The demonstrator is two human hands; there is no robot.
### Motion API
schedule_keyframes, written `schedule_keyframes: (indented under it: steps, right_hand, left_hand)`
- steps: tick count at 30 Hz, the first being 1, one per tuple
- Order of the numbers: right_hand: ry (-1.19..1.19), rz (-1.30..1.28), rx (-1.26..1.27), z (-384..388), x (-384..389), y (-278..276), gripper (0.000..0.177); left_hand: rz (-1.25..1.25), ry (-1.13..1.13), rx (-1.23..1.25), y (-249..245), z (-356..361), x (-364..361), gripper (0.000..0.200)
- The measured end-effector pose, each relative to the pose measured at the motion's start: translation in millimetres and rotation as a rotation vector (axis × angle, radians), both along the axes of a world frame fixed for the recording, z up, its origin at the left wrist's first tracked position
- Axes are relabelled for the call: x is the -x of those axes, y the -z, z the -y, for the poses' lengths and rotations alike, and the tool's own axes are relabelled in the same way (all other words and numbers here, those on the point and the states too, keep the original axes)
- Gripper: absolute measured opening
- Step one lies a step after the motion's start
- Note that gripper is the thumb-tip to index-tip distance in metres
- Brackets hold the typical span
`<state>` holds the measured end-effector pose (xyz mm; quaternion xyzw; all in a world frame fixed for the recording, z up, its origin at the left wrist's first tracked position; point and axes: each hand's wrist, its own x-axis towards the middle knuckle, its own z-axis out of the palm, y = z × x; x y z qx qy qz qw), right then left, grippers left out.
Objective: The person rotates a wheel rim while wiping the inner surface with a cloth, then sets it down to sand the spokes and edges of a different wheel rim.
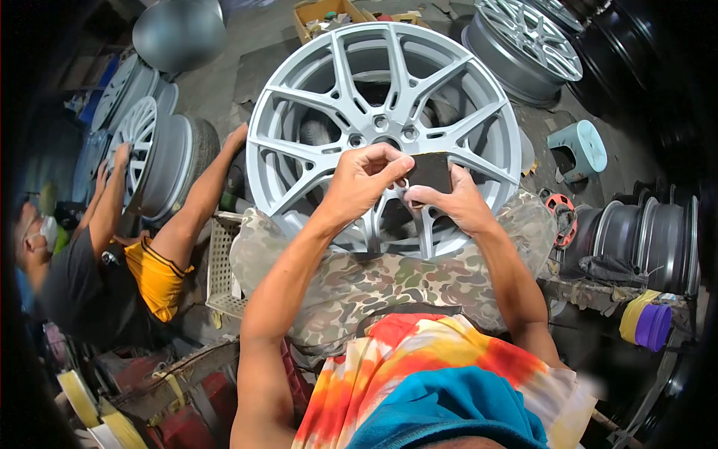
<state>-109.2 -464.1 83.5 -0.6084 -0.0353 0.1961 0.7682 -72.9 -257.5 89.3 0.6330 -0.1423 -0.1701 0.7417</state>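
A small dark square of sandpaper (428, 171) is held up in front of me, over the lower hub area of a grey alloy wheel rim (340, 56). My left hand (368, 178) pinches the sandpaper's left edge between thumb and fingers. At its right and lower edge, my right hand (454, 200) grips it, thumb towards me and the other fingers partly hidden behind. The rim lies face up with its Y-shaped spokes and bolt holes showing. Its near edge is by my camouflage-covered legs (404, 288).
To the left, a co-worker in yellow shorts (157, 280) handles another rim (136, 142). A light plastic basket (224, 262) stands beside my left leg. A pale blue stool (580, 152) and stacked rims (632, 236) are at right. Behind the rim sits a cardboard box (321, 16).
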Motion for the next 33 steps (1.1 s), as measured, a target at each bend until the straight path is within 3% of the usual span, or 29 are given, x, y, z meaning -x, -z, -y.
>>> schedule_keyframes:
  steps: [2, 5, 9, 16, 23, 27, 33]
  right_hand:
    - [-0.015, -0.047, -0.153, 1, 0, 3, 0.047]
    - [-0.092, -0.09, -0.367, -1, 1, -4, 0.038]
    - [-0.135, -0.123, -0.418, 2, -3, -1, 0.028]
    - [0.075, 0.266, -0.069, -12, -10, 6, 0.008]
    - [0.024, 0.59, 0.187, -59, -43, -31, 0.013]
    - [0.116, 0.499, 0.056, -91, -58, -46, 0.025]
    - [0.09, 0.408, 0.25, -125, -80, -46, 0.012]
  left_hand:
    - [0.04, -0.006, -0.02, 1, -1, 0, 0.02]
    - [0.136, -0.034, -0.05, 8, 0, 0, 0.021]
    - [0.06, 0.013, 0.026, 1, -1, 1, 0.021]
    - [0.06, -0.023, -0.006, -14, -24, 10, 0.025]
    - [0.239, -0.226, -0.021, -37, -60, 3, 0.022]
    - [0.41, -0.383, -0.098, -42, -79, -9, 0.017]
    - [0.533, -0.609, -0.168, -34, -99, -19, 0.016]
